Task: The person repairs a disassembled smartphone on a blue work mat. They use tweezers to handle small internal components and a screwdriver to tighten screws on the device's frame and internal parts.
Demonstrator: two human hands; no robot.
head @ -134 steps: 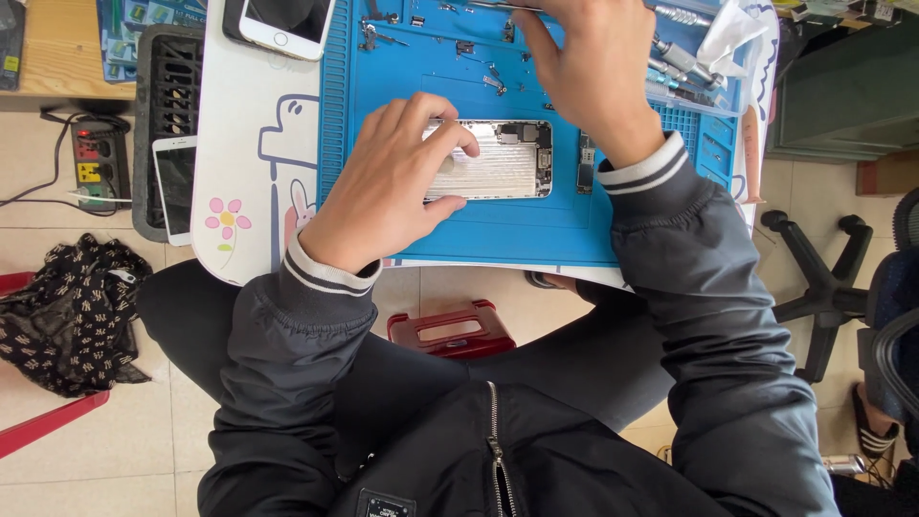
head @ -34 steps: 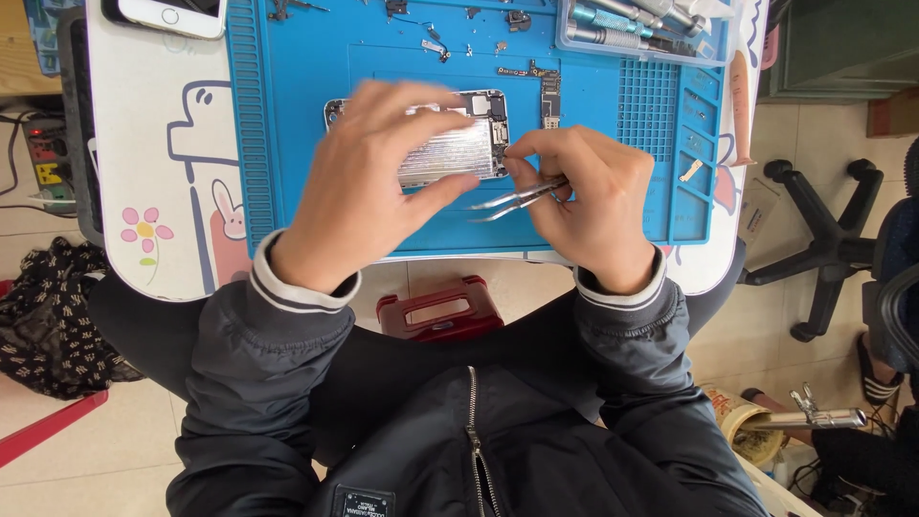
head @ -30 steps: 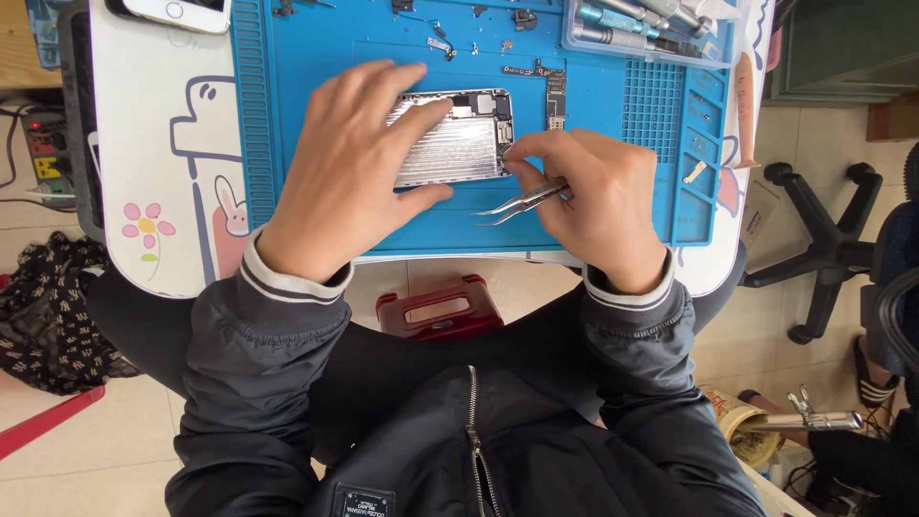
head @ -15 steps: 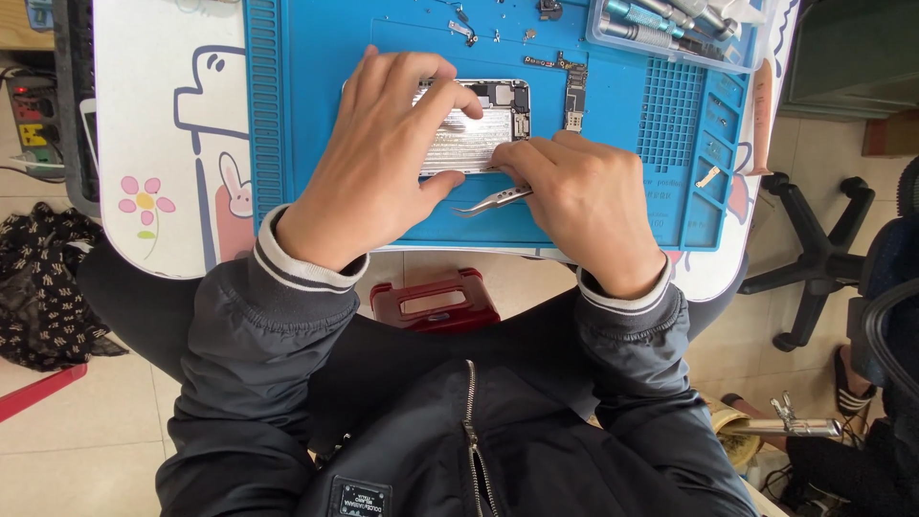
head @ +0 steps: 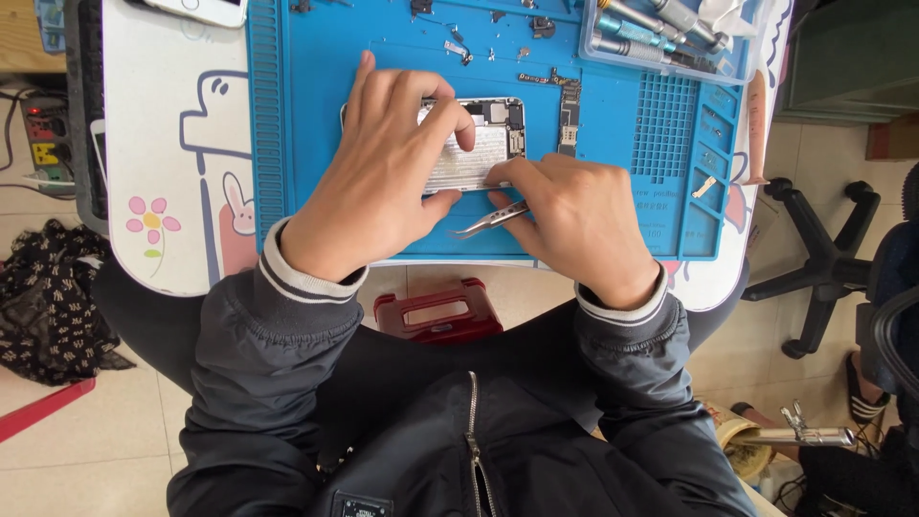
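The opened phone [head: 479,144] lies flat near the middle of my table, its silvery shielding and small circuit parts facing up. The slim metal tweezers [head: 493,218] rest at a slant along its near edge.

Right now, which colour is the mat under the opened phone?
Blue mat, clearest in the head view.

Two hands, left [head: 383,182] and right [head: 574,215], one opened phone [head: 483,144] and one pair of tweezers [head: 490,219] at centre, one blue mat [head: 306,144], one white phone [head: 196,10] at eleven o'clock, one clear tool tray [head: 661,33] at one o'clock, one red stool [head: 437,311] at six o'clock.
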